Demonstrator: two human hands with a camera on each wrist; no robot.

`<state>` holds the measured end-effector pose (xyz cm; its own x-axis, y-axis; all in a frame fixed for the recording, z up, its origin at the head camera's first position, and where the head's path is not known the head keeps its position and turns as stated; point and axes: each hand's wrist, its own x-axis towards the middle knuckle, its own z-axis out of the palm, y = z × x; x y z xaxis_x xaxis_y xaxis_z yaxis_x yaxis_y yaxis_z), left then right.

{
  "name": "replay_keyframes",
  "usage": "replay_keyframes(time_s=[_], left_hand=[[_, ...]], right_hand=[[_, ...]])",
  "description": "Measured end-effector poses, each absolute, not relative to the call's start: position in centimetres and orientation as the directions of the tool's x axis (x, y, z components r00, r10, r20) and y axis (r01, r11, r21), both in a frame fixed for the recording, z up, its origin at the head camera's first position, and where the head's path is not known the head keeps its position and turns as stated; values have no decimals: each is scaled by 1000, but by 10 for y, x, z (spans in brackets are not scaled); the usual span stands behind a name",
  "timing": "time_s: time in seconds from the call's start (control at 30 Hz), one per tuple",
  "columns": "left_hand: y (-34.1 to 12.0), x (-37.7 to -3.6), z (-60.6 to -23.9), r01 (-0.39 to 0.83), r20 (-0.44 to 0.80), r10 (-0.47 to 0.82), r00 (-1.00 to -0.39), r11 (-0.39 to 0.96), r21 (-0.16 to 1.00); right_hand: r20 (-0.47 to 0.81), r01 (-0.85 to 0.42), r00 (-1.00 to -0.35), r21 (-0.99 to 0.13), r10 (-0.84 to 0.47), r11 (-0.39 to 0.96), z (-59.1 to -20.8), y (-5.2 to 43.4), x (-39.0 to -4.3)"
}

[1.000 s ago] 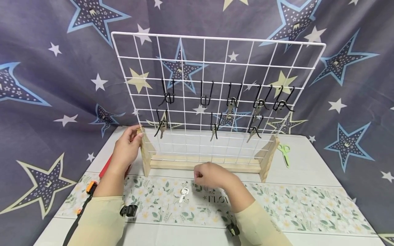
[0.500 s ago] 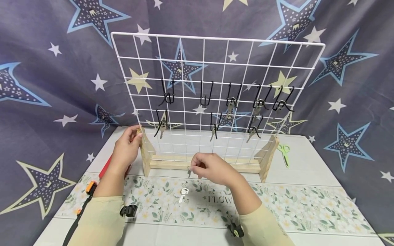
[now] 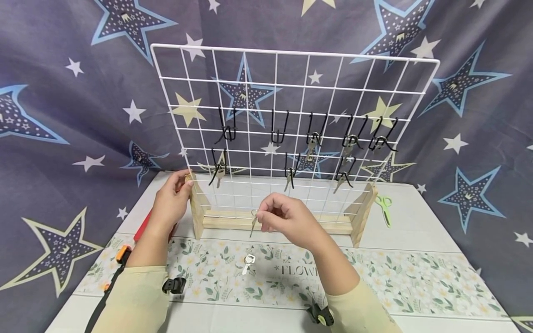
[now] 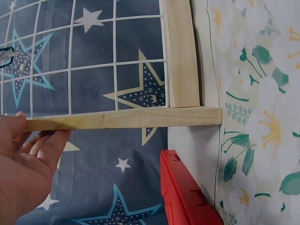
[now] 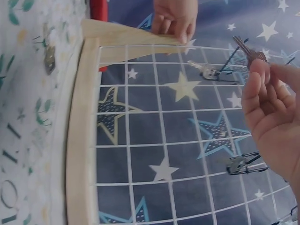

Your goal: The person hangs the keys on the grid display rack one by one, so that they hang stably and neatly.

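Two bare hands on show — the left hand (image 3: 170,200) and the right hand (image 3: 287,217), no gloves, no rings to be seen on the fingers (image 5: 255,86). Back from the fingers, past each wrist, come pale cream-yellow long sleeves (image 3: 133,296). A black strap with a buckle (image 3: 174,284) sits on the left forearm, an orange clip (image 3: 123,253) at its outer edge — another black fitting (image 3: 319,316), touched with yellow, under the right.

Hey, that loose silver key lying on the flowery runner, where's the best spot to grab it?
Probably pinch the key by its wide bow, the end farther from you, coming straight down: it lies flat on the runner, blade pointing toward you.
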<state>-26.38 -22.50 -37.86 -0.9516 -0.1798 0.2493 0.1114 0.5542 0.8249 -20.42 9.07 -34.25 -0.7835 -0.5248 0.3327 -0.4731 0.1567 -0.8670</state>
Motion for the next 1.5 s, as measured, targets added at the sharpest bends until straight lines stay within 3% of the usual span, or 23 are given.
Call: replay_keyframes(time_s=[0.27, 0.77, 1.5], left_hand=[[-225, -264, -379, 101, 241, -187, -952, 552, 828], [-225, -263, -380, 104, 252, -189, -949, 569, 816], [-225, -264, -379, 96, 243, -193, -951, 562, 821]], right_hand=[[470, -518, -758, -855, -453, -20, -320, 90, -196], [601, -584, -739, -797, -305, -155, -287, 89, -196], [647, -613, -748, -759, -148, -219, -259, 91, -215]])
